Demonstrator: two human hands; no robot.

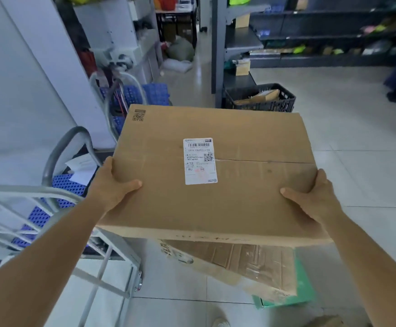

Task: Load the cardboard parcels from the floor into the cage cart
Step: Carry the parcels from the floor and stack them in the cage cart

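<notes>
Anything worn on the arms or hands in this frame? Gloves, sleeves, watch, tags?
Nothing visible. The left hand and right hand are bare, no gloves or rings showing. Both forearms are uncovered up to the frame edge, with no sleeve cuff, watch, wristband or marker in view.

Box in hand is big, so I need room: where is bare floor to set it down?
Bare tiles lie right of the box, between the black crate and the taped parcel. Left is crowded by the cage cart.
</notes>
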